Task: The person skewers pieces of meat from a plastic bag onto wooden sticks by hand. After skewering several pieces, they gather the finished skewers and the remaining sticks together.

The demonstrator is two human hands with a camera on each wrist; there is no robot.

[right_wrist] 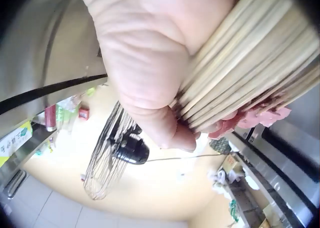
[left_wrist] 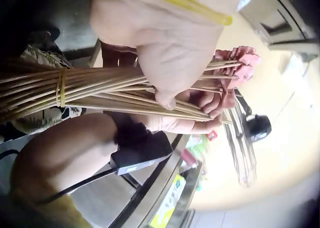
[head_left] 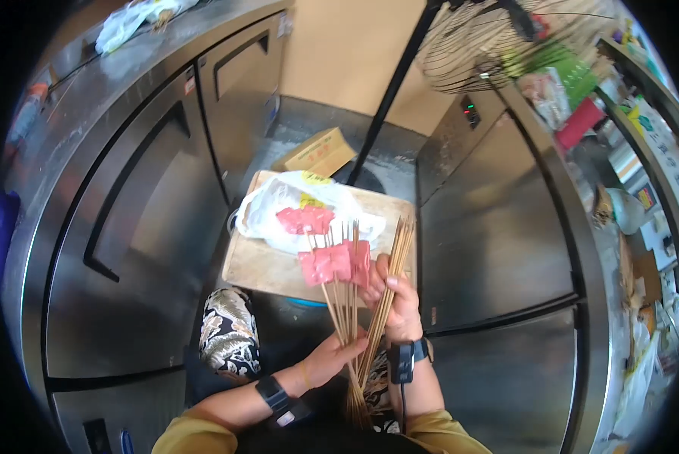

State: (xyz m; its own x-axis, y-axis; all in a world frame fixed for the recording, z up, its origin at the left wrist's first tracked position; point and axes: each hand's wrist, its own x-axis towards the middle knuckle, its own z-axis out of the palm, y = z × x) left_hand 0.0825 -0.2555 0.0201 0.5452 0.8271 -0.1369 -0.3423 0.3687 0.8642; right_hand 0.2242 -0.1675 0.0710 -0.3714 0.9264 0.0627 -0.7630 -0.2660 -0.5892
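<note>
The left hand (head_left: 330, 359) grips several wooden skewers with pink meat pieces (head_left: 326, 264) threaded near their upper ends. Beside it the right hand (head_left: 401, 301) holds a bundle of bare skewers (head_left: 389, 299), its thumb across them, with fingertips by the rightmost meat. In the left wrist view a yellow band (left_wrist: 62, 88) ties the skewers' lower part, and the left hand (left_wrist: 167, 48) wraps over them. The right wrist view shows the right hand (right_wrist: 145, 63) round the skewers (right_wrist: 250, 53). More pink meat (head_left: 306, 220) lies on a white plastic bag (head_left: 262, 215) on the board.
A wooden board (head_left: 260, 270) stands low in front of the person's knees, with a cardboard box (head_left: 317, 153) behind it. Steel cabinets (head_left: 150, 227) flank both sides. A fan (head_left: 476, 45) stands at the back right, near a cluttered shelf.
</note>
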